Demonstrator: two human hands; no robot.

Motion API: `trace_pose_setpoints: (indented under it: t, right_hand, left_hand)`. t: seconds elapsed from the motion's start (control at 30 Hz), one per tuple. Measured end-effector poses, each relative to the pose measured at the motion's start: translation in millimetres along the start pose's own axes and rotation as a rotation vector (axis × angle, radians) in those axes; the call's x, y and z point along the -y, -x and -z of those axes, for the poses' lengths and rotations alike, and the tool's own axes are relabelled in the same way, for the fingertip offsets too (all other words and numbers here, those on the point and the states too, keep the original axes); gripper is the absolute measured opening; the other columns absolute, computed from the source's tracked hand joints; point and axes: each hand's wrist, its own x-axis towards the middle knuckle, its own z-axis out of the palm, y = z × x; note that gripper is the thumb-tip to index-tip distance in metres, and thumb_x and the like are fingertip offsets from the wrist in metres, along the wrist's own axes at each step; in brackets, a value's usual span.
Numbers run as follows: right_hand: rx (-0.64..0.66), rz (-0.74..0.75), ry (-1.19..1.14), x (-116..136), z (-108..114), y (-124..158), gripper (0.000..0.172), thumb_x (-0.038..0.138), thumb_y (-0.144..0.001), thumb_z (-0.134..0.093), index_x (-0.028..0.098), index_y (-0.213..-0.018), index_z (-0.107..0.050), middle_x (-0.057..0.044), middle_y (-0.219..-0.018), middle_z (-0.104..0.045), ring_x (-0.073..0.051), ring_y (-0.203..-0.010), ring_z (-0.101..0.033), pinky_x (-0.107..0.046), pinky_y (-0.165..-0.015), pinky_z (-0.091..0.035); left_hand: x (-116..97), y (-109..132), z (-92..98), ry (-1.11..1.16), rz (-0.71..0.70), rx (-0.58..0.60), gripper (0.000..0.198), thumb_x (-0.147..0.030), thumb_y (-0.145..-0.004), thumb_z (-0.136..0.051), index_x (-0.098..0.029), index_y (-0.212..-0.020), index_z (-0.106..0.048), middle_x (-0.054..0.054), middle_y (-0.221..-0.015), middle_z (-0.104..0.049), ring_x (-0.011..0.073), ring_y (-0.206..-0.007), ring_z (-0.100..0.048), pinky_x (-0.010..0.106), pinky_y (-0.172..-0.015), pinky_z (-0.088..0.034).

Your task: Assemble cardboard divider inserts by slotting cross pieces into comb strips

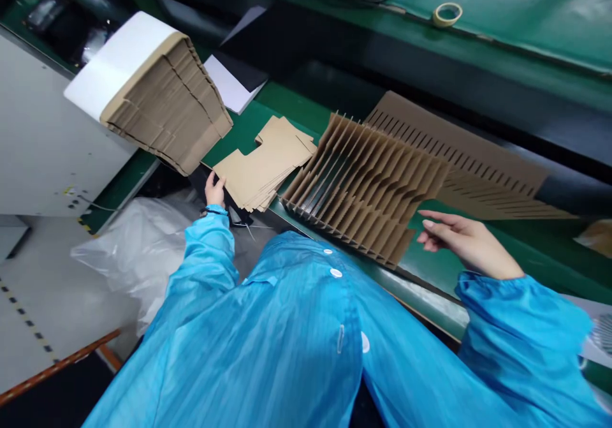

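Two hands, left hand [215, 191] half-curled at cardboard blanks [262, 164], right hand [466, 240] open near slotted divider [366, 185]

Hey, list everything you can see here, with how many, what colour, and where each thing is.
corrugated cardboard stack: one, tan, upper left, on a white slab
white slab: one, white, under that stack
flat cardboard blanks: one pile, tan, centre, on the bench
slotted cardboard divider: one, tan, centre right
slotted cardboard strips: one pile, tan, behind the divider
green workbench: one, green, across the middle
masking tape roll: one, cream, upper right
clear plastic bag: one, translucent, lower left
blue smock: one, blue, worn by the person
left hand: one, at the lower edge of the blanks
right hand: one, open, beside the divider, holding nothing
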Motion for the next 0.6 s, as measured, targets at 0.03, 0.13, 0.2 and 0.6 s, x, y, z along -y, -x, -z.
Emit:
trace_pose_setpoints:
  t: [0.03, 0.13, 0.2, 0.6]
  right_hand:
    - [0.000, 0.009, 0.008, 1.1, -0.4, 0.5, 0.044, 0.033, -0.057, -0.082, 0.024, -0.096, -0.064, -0.008, -0.060, -0.066, -0.019, -0.049, -0.056, -0.033, -0.050, -0.049]
    - [-0.004, 0.025, 0.023, 3.7, -0.2, 4.0, 0.050, 0.038, -0.054, -0.084, 0.023, -0.098, -0.064, -0.008, -0.062, -0.066, -0.019, -0.051, -0.056, -0.034, -0.052, -0.049]
    - [-0.018, 0.031, 0.016, 4.2, 0.8, 7.2, 0.053, 0.042, -0.051, -0.086, 0.023, -0.097, -0.064, -0.008, -0.061, -0.066, -0.019, -0.050, -0.056, -0.034, -0.052, -0.048]
    - [0.135, 0.336, -0.067, 26.6, -44.5, 21.9, 0.062, 0.066, -0.063, -0.078, 0.017, -0.100, -0.069, -0.001, -0.059, -0.065, -0.013, -0.047, -0.058, -0.028, -0.051, -0.051]
  left_hand:
    - [-2.9, -2.9, -1.1, 0.024, -0.006, 0.006, 0.040, -0.016, -0.081, -0.067, -0.008, -0.120, -0.061, 0.016, -0.132, -0.062, 0.0215, -0.125, -0.059, 0.032, -0.108, -0.046]
    - [-12.4, -10.0, -1.9, 0.076, -0.024, -0.006, 0.030, -0.014, -0.077, -0.069, -0.008, -0.106, -0.065, 0.014, -0.119, -0.069, 0.0215, -0.118, -0.063, 0.034, -0.106, -0.048]
    - [-21.9, -12.7, 0.0, 0.101, -0.042, -0.044, 0.027, -0.012, -0.075, -0.069, -0.008, -0.101, -0.063, 0.013, -0.116, -0.069, 0.0209, -0.116, -0.064, 0.034, -0.106, -0.048]
    - [-146.8, 90.6, -31.3, 0.330, -0.795, -0.165, 0.030, -0.027, -0.079, -0.073, -0.012, -0.101, -0.057, 0.004, -0.094, -0.071, 0.0168, -0.090, -0.072, 0.035, -0.092, -0.058]
